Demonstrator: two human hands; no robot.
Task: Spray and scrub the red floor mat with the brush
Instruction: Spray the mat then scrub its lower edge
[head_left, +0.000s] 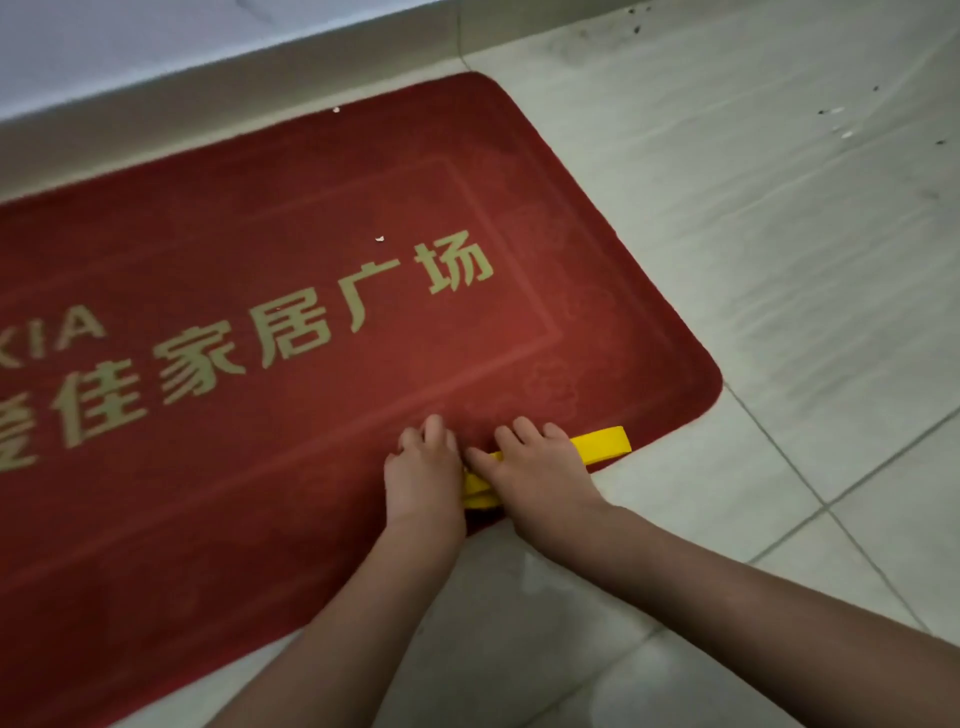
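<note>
**Both hands low on the brush at the mat's near edge**

My right hand (540, 470) lies over the yellow brush (605, 442), fingers bent down over its far side so the tips meet the red pile. The brush rests flat on the red mat (322, 249), close to the mat's near edge and not far from its rounded right corner. One yellow end sticks out past my knuckles to the right, and a smaller yellow piece shows in the gap between my two hands.

My left hand (423, 467) sits just beside the right one, touching the brush at that inner end. Its fingers are bent and the tips rest on the mat. I cannot tell whether it actually grips the brush or only leans against it, because the hand covers that part.

The mat lies slantwise on a pale tiled floor (779, 312), with its far long side up against a light wall (156, 52). Gold lettering (291, 338) runs along its middle inside a faint pressed border. Two small white flecks (380, 239) sit on the red, one near the lettering and one at the far edge. Dark specks (636, 28) are scattered on the tiles at the upper right.
</note>
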